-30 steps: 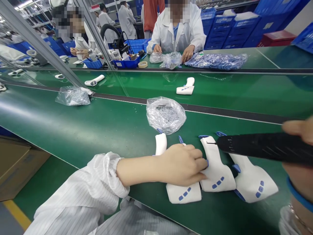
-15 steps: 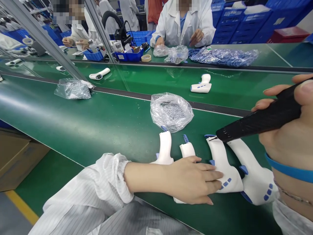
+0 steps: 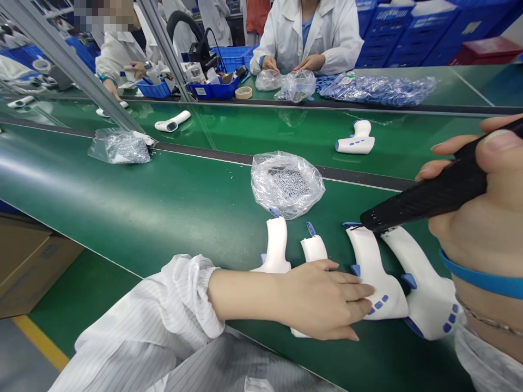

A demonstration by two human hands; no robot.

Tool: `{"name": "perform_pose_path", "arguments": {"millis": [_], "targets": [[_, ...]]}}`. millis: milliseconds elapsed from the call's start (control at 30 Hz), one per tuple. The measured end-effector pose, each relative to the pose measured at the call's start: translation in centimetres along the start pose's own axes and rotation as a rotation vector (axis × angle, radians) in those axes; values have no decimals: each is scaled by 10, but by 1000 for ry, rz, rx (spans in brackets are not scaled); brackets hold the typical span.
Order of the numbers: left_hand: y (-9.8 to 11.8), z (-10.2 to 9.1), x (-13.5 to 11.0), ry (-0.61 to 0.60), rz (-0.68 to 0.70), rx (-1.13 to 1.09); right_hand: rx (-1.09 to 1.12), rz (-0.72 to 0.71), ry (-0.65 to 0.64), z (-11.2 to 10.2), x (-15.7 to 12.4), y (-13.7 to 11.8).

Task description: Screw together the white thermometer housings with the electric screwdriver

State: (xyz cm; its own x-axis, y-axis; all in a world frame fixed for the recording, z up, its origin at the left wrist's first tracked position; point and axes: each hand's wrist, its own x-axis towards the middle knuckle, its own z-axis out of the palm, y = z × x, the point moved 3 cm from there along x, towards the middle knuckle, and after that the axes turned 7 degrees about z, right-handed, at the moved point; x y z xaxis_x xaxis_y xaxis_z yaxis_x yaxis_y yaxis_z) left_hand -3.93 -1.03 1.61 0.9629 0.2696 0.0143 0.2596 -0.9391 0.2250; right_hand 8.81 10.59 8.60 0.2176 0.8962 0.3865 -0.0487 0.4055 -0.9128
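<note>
My right hand (image 3: pixel 486 212) is wrapped round a black electric screwdriver (image 3: pixel 429 196), its tip at the handle end of a white infrared thermometer (image 3: pixel 384 280). The bit is hard to make out. My left hand (image 3: pixel 322 299) lies flat, fingers stretched, with its fingertips on that thermometer's body beside the blue buttons. Beneath the same hand a second thermometer (image 3: pixel 314 250) is mostly covered. To the left lies another white thermometer (image 3: pixel 277 245), partly hidden by my forearm. A further thermometer (image 3: pixel 431 294) rests at the right, under the screwdriver hand. Blue end pieces show at several handles.
An open plastic bag of small screws (image 3: pixel 290 184) sits just beyond the thermometers; another bag (image 3: pixel 120 147) lies farther left. Past a dark rail runs a green conveyor (image 3: pixel 253 130) carrying a white thermometer (image 3: pixel 355 139). A co-worker (image 3: pixel 306 38) sits opposite. A metal post (image 3: pixel 81 71) stands left.
The thermometers on the far conveyor have shifted right. The co-worker opposite has brought both hands down to the plastic bags. My own hands stay almost where they were.
</note>
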Motion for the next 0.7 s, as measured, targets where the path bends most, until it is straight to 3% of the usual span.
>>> {"name": "perform_pose_path", "arguments": {"millis": [167, 333, 400, 700], "targets": [[2, -1, 3, 3, -4, -24, -52, -105, -145, 9, -12, -11], [6, 6, 6, 82, -8, 31, -31, -48, -621, 15, -23, -12], [8, 9, 6, 111, -14, 46, -29, -74, -745, 14, -22, -11], [11, 9, 2, 222, -65, 88, -84, -25, -796, 15, -6, -3]]}}
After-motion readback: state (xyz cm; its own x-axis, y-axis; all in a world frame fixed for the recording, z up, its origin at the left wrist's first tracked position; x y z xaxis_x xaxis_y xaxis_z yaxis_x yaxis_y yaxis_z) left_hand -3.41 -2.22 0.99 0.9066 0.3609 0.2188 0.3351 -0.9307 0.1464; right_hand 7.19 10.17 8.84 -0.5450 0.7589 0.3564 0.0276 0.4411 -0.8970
